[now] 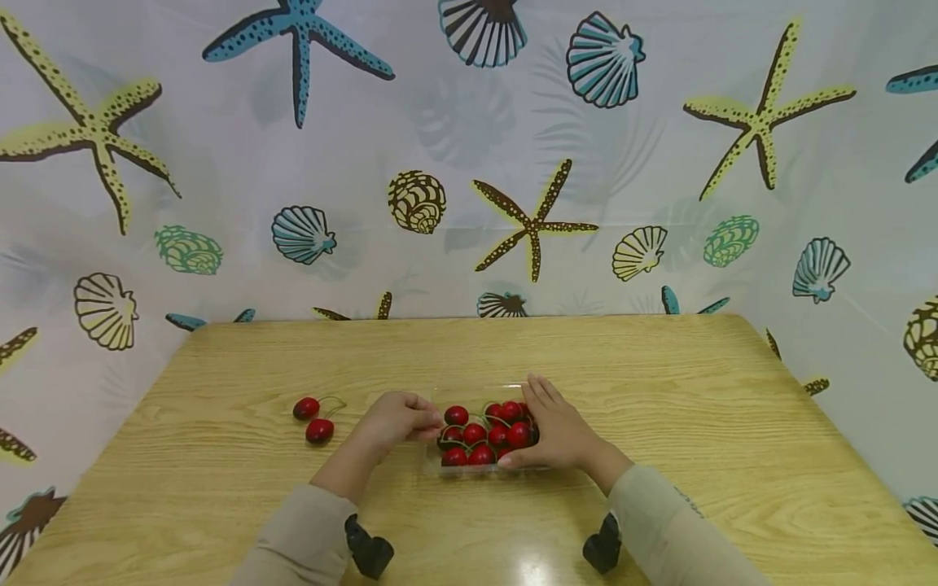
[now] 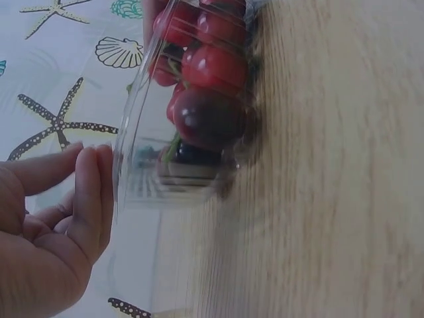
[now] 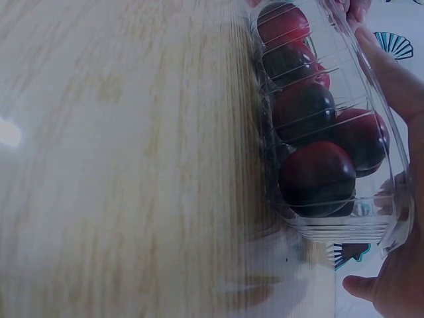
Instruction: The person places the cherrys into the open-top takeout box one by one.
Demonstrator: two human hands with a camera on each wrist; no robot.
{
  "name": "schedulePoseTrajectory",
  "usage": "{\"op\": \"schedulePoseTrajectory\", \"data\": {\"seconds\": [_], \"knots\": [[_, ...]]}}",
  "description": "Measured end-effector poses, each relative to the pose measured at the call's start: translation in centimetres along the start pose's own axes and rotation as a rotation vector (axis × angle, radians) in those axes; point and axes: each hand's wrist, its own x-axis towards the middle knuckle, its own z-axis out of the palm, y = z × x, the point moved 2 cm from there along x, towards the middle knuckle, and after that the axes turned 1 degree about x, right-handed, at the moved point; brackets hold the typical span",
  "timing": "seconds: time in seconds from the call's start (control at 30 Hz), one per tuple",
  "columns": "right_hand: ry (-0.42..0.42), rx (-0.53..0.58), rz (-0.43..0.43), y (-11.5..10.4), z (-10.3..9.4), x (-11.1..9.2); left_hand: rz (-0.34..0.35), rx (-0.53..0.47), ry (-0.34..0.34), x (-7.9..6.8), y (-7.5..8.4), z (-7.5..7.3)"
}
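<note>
A clear plastic box filled with several red cherries sits on the wooden table. At its left end, my left hand has bent fingers bunched at the rim, tips meeting the box edge. My right hand spreads over the right end, thumb along the near rim and straight fingers toward the far rim. Dark red cherries show through the ribbed wall below the right hand. To the left of the left hand lie two loose cherries joined by green stems.
The wooden table runs back to a white curtain printed with starfish and shells, which also hangs on both sides. Black wrist cameras are strapped over the beige sleeves.
</note>
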Motion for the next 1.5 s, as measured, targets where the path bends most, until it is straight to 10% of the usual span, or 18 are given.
{"op": "schedulePoseTrajectory", "data": {"seconds": [0.43, 1.5], "knots": [[-0.005, 0.003, 0.010, -0.1, 0.0, 0.0, 0.073, -0.043, -0.115, 0.2, -0.5, -2.9], [-0.015, 0.004, 0.015, -0.1, 0.0, 0.1, -0.023, -0.117, 0.039, 2.2, -1.7, -11.5]]}}
